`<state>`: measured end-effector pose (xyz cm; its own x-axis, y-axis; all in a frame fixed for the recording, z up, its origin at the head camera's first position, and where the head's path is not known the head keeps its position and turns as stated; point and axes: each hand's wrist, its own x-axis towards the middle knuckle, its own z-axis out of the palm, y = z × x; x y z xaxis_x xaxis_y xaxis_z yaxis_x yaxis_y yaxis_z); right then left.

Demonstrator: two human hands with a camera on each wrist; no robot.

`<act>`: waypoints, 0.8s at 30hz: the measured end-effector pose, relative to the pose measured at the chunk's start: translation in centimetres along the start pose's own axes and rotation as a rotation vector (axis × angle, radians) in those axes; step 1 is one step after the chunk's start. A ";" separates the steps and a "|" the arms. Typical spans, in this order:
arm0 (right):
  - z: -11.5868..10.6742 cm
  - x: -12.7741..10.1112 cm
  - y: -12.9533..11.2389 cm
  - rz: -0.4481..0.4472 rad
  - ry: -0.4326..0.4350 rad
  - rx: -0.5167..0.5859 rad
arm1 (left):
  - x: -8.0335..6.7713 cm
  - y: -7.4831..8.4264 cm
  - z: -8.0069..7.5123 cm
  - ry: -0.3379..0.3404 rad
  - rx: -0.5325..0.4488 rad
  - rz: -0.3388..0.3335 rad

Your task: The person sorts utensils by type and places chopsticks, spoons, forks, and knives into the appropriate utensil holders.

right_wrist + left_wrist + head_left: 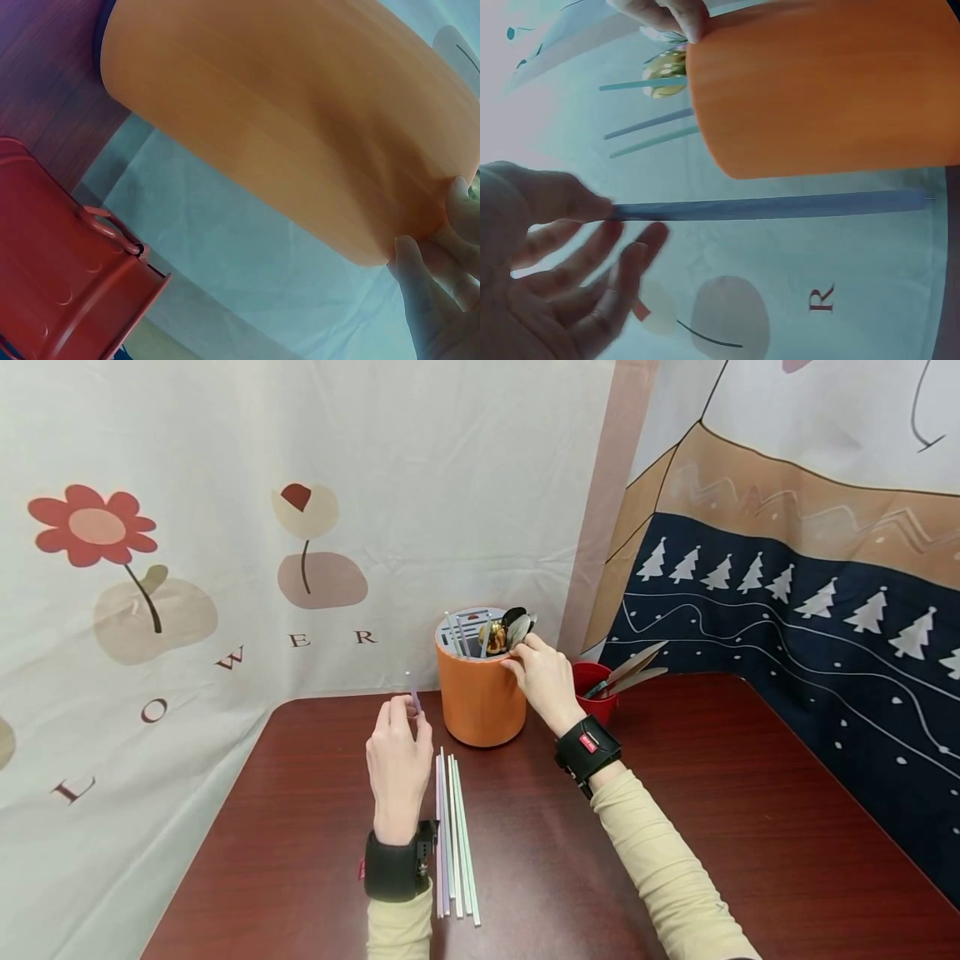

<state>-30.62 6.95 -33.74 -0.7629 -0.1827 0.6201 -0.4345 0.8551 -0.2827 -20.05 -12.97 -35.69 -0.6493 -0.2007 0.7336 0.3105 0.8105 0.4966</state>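
My left hand (397, 760) pinches one purple straw (780, 206) near its end, between thumb and fingertips. In the left wrist view the straw stretches alongside the orange utensil holder (480, 702), apart from it. My right hand (546, 681) grips the holder's rim at its right side, the thumb on the near side and the fingers by the spoons. Through the slotted grey top (471, 625) stand several thin straws, a gold-coloured piece (495, 637) and spoons (519, 628) with black and silver bowls.
Several pastel straws (457, 843), purple, white and green, lie side by side on the brown table (300, 860), right of my left forearm. Beside the holder, behind my right wrist, stands a red bucket (67, 262) with knife-like utensils (630, 672). Printed cloths hang behind.
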 end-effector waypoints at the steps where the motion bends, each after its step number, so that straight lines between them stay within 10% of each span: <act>1: 0.0 0.0 0.0 0.000 -0.001 0.000 | 0.0 0.2 -0.1 0.035 -0.015 0.018; 14: 0.0 0.0 0.1 -0.003 0.001 0.004 | 1.3 3.0 0.0 0.485 -0.318 0.198; 24: 0.0 -0.1 -0.1 -0.007 0.013 -0.008 | 4.2 3.8 1.8 0.436 -0.356 0.245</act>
<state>-30.56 6.88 -33.78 -0.7539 -0.1821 0.6313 -0.4355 0.8579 -0.2726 -22.86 -9.73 -31.52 -0.2094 -0.2992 0.9309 0.6765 0.6431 0.3588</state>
